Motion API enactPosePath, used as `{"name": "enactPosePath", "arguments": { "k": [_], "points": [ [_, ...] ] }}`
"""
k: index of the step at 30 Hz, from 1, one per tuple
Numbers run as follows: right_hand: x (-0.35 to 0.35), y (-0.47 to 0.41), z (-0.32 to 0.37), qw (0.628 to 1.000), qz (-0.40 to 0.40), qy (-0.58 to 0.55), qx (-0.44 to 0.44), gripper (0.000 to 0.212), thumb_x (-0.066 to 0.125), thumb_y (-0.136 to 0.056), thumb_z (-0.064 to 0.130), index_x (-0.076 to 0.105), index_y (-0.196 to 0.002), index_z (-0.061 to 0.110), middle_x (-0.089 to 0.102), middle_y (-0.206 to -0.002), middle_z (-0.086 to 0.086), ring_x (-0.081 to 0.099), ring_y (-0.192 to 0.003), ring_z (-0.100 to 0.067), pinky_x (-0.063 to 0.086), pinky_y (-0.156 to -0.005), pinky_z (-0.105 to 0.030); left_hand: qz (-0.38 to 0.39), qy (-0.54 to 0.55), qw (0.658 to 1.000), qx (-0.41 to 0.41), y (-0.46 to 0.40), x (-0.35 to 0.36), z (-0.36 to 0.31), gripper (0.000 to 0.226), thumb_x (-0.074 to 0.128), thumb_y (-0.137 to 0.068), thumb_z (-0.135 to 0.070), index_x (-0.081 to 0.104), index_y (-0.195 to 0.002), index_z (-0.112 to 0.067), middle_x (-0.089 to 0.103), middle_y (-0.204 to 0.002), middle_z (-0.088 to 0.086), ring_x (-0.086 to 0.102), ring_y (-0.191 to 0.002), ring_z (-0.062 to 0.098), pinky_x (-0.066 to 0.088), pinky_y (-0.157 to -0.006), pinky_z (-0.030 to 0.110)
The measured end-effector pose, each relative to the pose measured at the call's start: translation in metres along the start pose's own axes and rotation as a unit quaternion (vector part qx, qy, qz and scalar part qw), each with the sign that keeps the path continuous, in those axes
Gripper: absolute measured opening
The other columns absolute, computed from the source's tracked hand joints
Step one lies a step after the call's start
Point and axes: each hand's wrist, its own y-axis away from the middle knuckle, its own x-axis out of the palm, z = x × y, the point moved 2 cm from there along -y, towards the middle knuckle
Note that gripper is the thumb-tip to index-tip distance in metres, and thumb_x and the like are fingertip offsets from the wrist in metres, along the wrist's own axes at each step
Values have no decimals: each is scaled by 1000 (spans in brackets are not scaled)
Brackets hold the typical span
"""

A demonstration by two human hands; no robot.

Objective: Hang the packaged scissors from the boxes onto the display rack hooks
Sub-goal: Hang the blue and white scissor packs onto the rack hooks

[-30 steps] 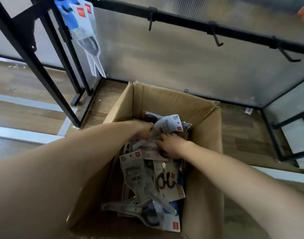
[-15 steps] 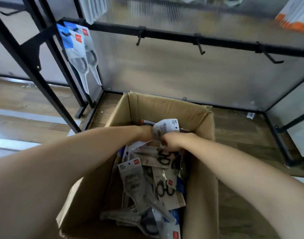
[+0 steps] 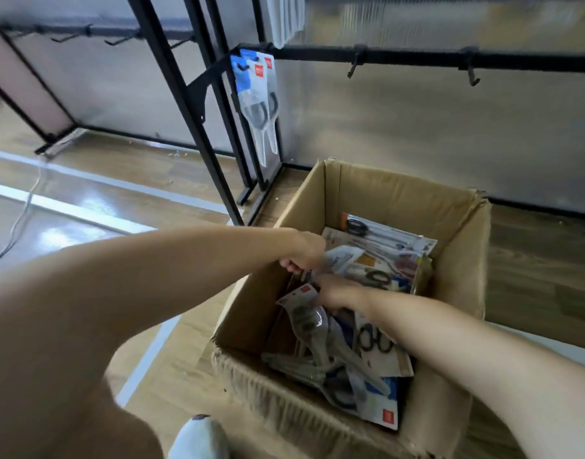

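Head view: a person bends over an open brown cardboard box (image 3: 457, 226) that sits on the wooden floor (image 3: 172, 376).
Left hand: the left hand (image 3: 306, 251) is inside the box near its left wall. Its fingers are curled tight around the top of a white scissors pack (image 3: 342, 258), which it holds up above the pile.
Right hand: the right hand (image 3: 334, 291) is lower in the box, just under the left hand. It is down among the packs with its fingers bent. I cannot tell if it is gripping one or only pushing on them, because that part is blurry.
Scissors in the box: a messy pile of packaged scissors (image 3: 360, 356) fills the box. Some packs are clear plastic with grey handles and some are card with black handles.
Scissors on the rack: two blue and clear scissors packs (image 3: 258, 101) hang side by side at the left end of the black metal rack bar (image 3: 410, 58).
Hooks: two black hooks (image 3: 354, 66) stick out of the bar farther right, and nothing hangs on them.
Rack frame: slanted black metal legs (image 3: 185, 120) stand left of the box.
Foot: a white sock (image 3: 198, 438) shows at the bottom edge.
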Motion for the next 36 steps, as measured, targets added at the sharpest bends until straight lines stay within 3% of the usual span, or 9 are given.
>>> {"name": "enactPosePath", "arguments": {
  "k": [3, 7, 11, 13, 17, 23, 25, 30, 36],
  "points": [
    [-17, 6, 10, 1000, 27, -6, 11, 58, 58, -99, 30, 38, -151, 14, 45, -148, -10, 56, -117, -25, 50, -86, -25, -26, 10, 999, 35, 12, -1, -5, 22, 42, -102, -17, 44, -122, -25, 61, -81, 11, 52, -44, 16, 42, -40, 25],
    [-50, 14, -3, 987, 40, -156, 10, 59, 53, -100, 8, 26, -153, 7, 41, -149, -18, 65, -90, -22, 54, -52, -20, -41, 7, 999, 20, 7, -24, -18, 33, 50, -93, 1, 39, -118, -19, 61, -101, 25, 69, -54, 29, 61, -56, 41],
    [-104, 36, -6, 971, -16, -240, -4, 54, 53, -97, 2, 35, -148, 11, 58, -116, -7, 67, -82, -17, 62, -69, -36, -119, 98, 986, 60, 6, -58, -24, 22, 48, -91, 0, 38, -107, -12, 58, -104, 23, 72, -64, 30, 58, -51, 38],
    [-131, 43, -5, 965, -36, -259, -32, 45, 58, -97, 6, 46, -140, 17, 61, -113, 0, 63, -94, -17, 61, -80, -41, -177, 146, 971, 60, 4, -71, -24, 22, 51, -93, -12, 39, -112, -10, 61, -102, 20, 68, -63, 27, 48, -43, 28],
    [-173, 56, -3, 955, -157, -235, -88, 20, 64, -97, 23, 64, -116, 25, 70, -104, 5, 66, -96, -14, 53, -68, -24, -217, 258, 937, 87, 11, -90, -13, 49, 55, -93, -50, 43, -124, -13, 59, -92, 11, 51, -60, 19, 39, -44, 24],
    [-199, 59, 10, 879, -310, -345, -112, 16, 62, -98, 23, 65, -113, 20, 68, -104, -1, 61, -82, -9, 44, -64, -24, -183, 429, 877, 117, 44, -111, 28, 90, 12, -86, -83, 58, -116, -11, 49, -80, 8, 45, -67, 18, 38, -63, 29],
    [-207, 60, 19, 849, -357, -374, -112, 15, 61, -98, 19, 66, -112, 19, 69, -97, -2, 58, -77, -11, 40, -55, -24, -215, 431, 868, 118, 52, -118, 41, 81, 19, -94, -73, 57, -124, -8, 56, -100, 4, 51, -89, 17, 39, -83, 29],
    [-214, 65, 59, 820, -326, -432, -188, 22, 47, -103, 12, 58, -84, 14, 60, -63, -6, 48, -52, -19, 37, -47, -24, -294, 294, 902, 119, 78, -146, 66, 22, 47, -100, -49, 56, -111, -33, 61, -102, -9, 58, -89, 6, 43, -76, 21],
    [-215, 68, 88, 831, -292, -424, -211, 31, 55, -98, 10, 45, -127, 18, 68, -73, -13, 60, -46, -18, 45, -39, -24, -310, 261, 908, 107, 84, -163, 87, 22, 57, -94, -47, 55, -91, -26, 61, -93, 6, 51, -76, 17, 42, -65, 32]
  ]
}}
